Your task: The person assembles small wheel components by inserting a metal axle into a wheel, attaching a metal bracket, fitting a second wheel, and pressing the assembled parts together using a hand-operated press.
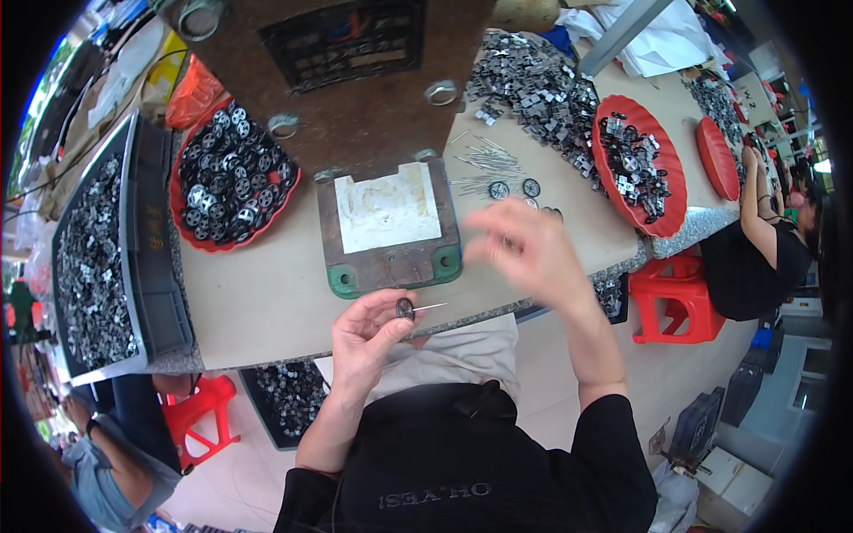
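Between thumb and fingers, my left hand (pixel 366 336) pinches a small black toy wheel (pixel 405 308). A thin metal axle (pixel 431 306) sticks out of the wheel to the right. My right hand (pixel 524 250) is over the bench to the right of the press base, its fingers curled and smeared by motion. A small dark spot shows near those fingers, too blurred to name. Just beyond the right hand lie several loose wheels (pixel 498 190) and a scatter of thin metal axles (pixel 490 158).
A brown metal press (pixel 373 115) stands ahead, with white paper (pixel 391 209) on its green-edged base. Red dishes hold wheels (pixel 233 178) at left and mixed parts (pixel 633 164) at right. A grey bin (pixel 158 258) of small parts stands far left. Co-workers sit at both sides.
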### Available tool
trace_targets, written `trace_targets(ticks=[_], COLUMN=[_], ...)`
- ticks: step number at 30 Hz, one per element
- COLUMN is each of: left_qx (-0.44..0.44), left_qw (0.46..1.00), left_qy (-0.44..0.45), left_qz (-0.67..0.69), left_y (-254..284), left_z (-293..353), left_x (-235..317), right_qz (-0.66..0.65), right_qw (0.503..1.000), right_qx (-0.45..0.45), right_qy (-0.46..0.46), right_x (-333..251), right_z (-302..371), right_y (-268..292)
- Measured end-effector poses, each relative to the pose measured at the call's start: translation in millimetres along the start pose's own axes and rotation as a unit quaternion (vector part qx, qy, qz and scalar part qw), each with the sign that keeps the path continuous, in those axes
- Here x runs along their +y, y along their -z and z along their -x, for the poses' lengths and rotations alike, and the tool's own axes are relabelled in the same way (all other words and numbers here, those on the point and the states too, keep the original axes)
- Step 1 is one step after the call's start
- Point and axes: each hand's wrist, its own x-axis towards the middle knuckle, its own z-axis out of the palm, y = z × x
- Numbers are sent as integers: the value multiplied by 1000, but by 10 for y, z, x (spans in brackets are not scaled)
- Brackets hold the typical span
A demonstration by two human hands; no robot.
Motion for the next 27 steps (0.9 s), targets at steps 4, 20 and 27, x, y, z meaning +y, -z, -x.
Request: trace_targets(ticks=[4, 20, 27], left_qx=[2, 7, 5], left_qw=[999, 997, 998], left_qy=[33, 50, 55], left_qz=[37, 66, 36], left_y=[-63, -5, -92], left_z=[-18, -19, -33], left_x=[9, 21, 38], right_qz=[202, -100, -368], right_qw=[965, 982, 912], right_qx=[168, 138, 62], right_qy=[-5, -84, -167], right_x=[857, 507, 64], right_z=[-628, -335, 342], right_y=[320, 126, -311])
